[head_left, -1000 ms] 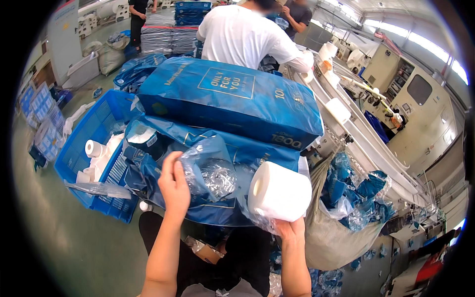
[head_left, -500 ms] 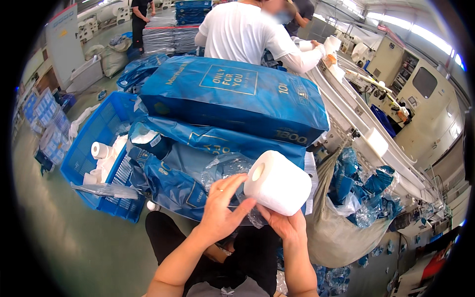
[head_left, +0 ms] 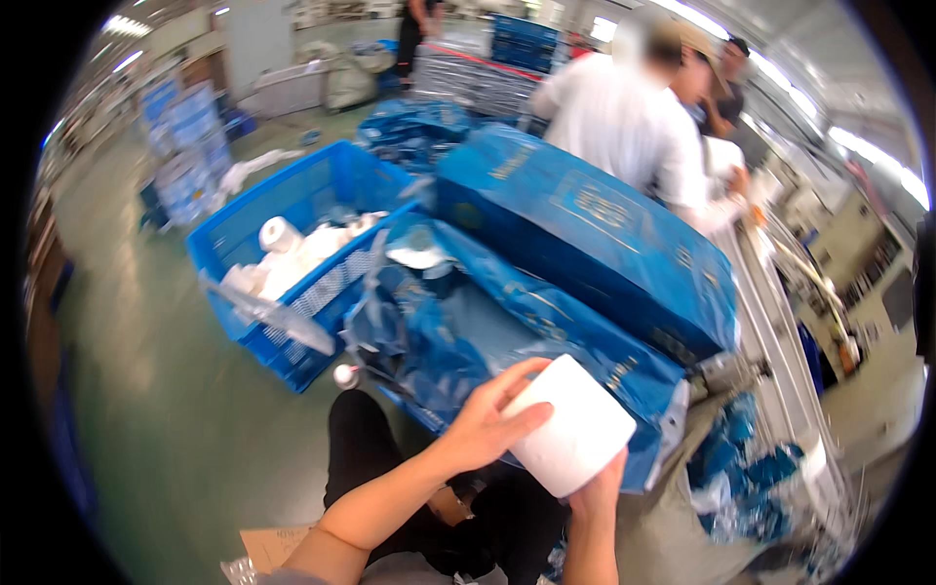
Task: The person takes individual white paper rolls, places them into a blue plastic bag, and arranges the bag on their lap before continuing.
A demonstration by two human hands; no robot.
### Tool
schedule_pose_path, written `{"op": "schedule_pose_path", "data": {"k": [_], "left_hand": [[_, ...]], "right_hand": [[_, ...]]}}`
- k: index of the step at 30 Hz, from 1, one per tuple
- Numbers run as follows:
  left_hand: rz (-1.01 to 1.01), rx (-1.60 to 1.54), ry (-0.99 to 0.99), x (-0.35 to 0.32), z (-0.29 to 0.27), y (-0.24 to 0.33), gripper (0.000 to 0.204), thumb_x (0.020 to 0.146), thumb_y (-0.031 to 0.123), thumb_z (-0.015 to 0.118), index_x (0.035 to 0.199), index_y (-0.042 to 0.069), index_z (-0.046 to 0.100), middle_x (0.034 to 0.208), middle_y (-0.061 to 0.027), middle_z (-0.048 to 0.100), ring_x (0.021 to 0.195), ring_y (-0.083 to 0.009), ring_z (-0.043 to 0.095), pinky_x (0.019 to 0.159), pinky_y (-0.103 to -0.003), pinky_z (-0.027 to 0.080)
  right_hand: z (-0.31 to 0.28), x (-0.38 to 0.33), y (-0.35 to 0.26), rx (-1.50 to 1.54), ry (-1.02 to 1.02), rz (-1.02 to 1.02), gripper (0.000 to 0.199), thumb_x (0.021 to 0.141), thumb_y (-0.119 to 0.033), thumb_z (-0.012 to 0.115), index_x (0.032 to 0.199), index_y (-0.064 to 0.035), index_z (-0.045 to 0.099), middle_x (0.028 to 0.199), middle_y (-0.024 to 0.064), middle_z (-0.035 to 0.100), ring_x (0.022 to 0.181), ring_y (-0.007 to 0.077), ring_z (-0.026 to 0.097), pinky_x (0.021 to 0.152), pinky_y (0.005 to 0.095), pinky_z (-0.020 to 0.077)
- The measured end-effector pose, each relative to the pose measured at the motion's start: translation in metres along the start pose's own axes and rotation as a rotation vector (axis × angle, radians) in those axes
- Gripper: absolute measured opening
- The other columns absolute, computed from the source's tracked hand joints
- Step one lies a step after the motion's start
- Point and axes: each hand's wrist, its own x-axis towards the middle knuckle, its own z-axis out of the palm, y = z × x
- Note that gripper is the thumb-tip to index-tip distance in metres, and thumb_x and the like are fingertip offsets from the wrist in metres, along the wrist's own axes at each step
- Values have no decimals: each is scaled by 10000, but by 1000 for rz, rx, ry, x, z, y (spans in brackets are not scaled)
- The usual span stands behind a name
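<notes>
A white paper roll (head_left: 573,426) is held between both my hands in front of my lap. My left hand (head_left: 485,426) presses its left side with fingers spread over the top. My right hand (head_left: 597,485) supports it from below. No clear wrapper is visible on the roll. Just beyond it lies a heap of blue plastic packaging (head_left: 487,331), with a large full blue pack (head_left: 595,234) resting on top.
A blue crate (head_left: 255,229) at the left holds loose white rolls (head_left: 281,234) and clear film. A person in a white shirt (head_left: 629,127) stands behind the pack at a conveyor (head_left: 780,322). Crumpled blue wrappers (head_left: 741,468) fill a bag at right. Green floor lies to the left.
My left hand let go of the clear wrapper and came over onto the roll. The roll sank lower toward my lap, and my head turned left toward the crate.
</notes>
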Motion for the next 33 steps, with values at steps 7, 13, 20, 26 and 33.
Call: {"op": "schedule_pose_path", "data": {"k": [7,13,20,26,33], "left_hand": [[518,167,345,-60,-56,67,583,841,110,648,1339,29,357,1123,-69,549,1025,-134,523,862,-276,416],[969,983,1053,-1,-175,142,505,818,123,635,1263,-10,434,1244,-177,489,1082,-317,510,951,-370,359],[772,1373,633,19,-135,78,265,760,143,676,990,31,609,1104,-131,568,1068,-313,500,923,-406,346],[534,1604,548,62,-125,23,519,731,239,698,1156,-4,523,1233,-197,471,1198,-334,402,975,-457,284],[468,1867,441,103,-141,29,376,641,72,708,974,20,542,961,-162,569,988,-290,513,923,-422,315]], "right_hand": [[20,-19,-12,-299,-173,-181,510,793,-136,641,1239,32,460,1182,142,550,1096,246,538,918,339,432],[-36,-2,12,-673,-278,-171,391,821,-62,586,1192,31,502,1148,149,559,1059,230,545,906,312,418],[14,13,24,-1055,-253,-415,293,779,-9,618,1064,29,565,1125,192,575,1064,342,542,931,372,402],[53,22,24,-1159,-338,-597,270,779,-29,629,1039,10,572,1141,176,557,1051,351,521,909,403,394],[85,25,37,-1275,-531,-732,376,757,-132,675,1092,-8,559,1180,173,521,1103,347,487,974,472,321]]}}
